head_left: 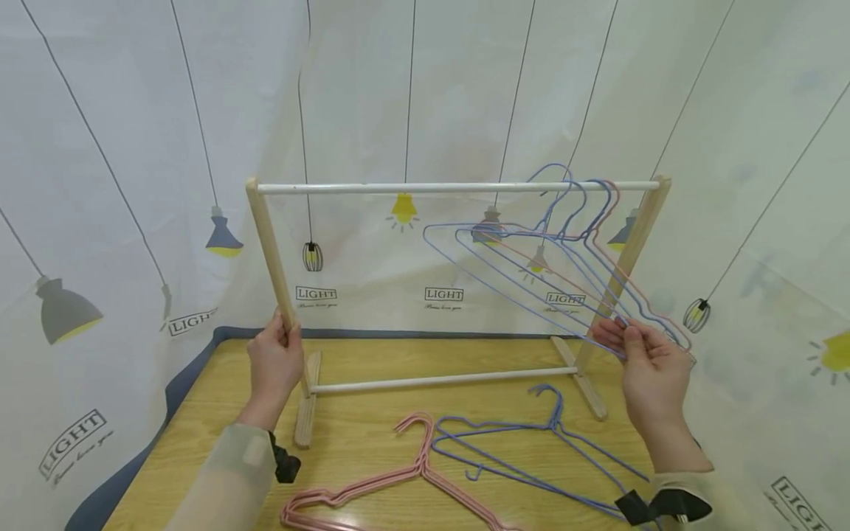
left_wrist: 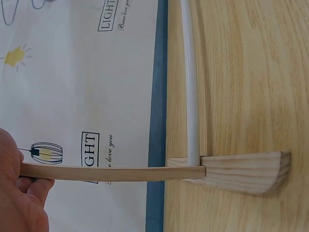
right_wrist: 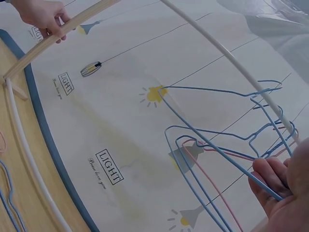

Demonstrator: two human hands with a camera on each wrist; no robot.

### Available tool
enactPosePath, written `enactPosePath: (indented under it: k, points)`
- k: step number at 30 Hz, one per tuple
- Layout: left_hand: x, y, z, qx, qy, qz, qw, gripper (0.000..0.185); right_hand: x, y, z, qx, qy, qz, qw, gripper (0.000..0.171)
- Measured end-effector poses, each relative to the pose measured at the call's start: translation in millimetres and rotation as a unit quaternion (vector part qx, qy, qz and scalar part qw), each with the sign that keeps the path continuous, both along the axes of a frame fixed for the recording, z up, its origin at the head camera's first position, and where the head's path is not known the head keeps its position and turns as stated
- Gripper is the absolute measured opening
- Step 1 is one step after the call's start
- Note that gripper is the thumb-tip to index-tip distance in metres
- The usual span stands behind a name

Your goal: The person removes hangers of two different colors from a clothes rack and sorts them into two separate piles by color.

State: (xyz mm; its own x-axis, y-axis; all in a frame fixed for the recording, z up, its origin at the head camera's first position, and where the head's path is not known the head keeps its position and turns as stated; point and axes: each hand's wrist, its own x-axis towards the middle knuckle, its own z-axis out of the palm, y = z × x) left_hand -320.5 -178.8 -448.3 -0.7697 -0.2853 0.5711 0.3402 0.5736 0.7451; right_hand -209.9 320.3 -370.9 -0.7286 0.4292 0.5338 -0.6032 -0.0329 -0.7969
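My left hand (head_left: 274, 361) grips the left wooden post (head_left: 271, 251) of a small clothes rack, its thumb and fingers around the lower half. On the right, my right hand (head_left: 654, 376) pinches the lower corner of a blue wire hanger (right_wrist: 227, 152), whose hook loops over the white top rail (head_left: 398, 189). Close behind it, more blue hangers and a pink hanger (right_wrist: 195, 162) hang bunched on the rail near the right post (head_left: 634, 240). The right wrist view shows the held hanger tilted away from the others, with its end hidden in my fingers.
Pink hangers (head_left: 421, 466) lie stacked on the wooden table (head_left: 199, 442) in front of the rack. Beside them to the right lie blue hangers (head_left: 554, 423). The rack's lower rail (head_left: 438, 380) joins two wooden feet. A lamp-printed cloth (head_left: 372, 96) surrounds the table.
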Motion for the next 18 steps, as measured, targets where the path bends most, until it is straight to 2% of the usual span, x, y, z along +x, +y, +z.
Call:
enactPosePath:
  k: [6,11,14,18]
  points:
    - [0.9,-1,-1.7,-0.002,-0.001,-0.003,1.0000,0.031,6.0,0,13.0,-0.027,0.015,0.011,0.999,0.027]
    - [-0.2,-1,-1.3,-0.006,0.006,-0.002,1.0000,0.024,23.1,2,20.0,-0.032,-0.033,0.017,0.999,0.028]
    - [-1.2,-1,-1.1,-0.010,0.009,-0.002,0.9999,0.021,35.6,4,16.4,-0.025,-0.057,0.036,0.997,0.027]
    - [-2.5,-2,-1.6,-0.010,0.009,-0.003,0.9999,0.022,51.0,9,1.9,-0.018,-0.062,0.087,0.994,0.025]
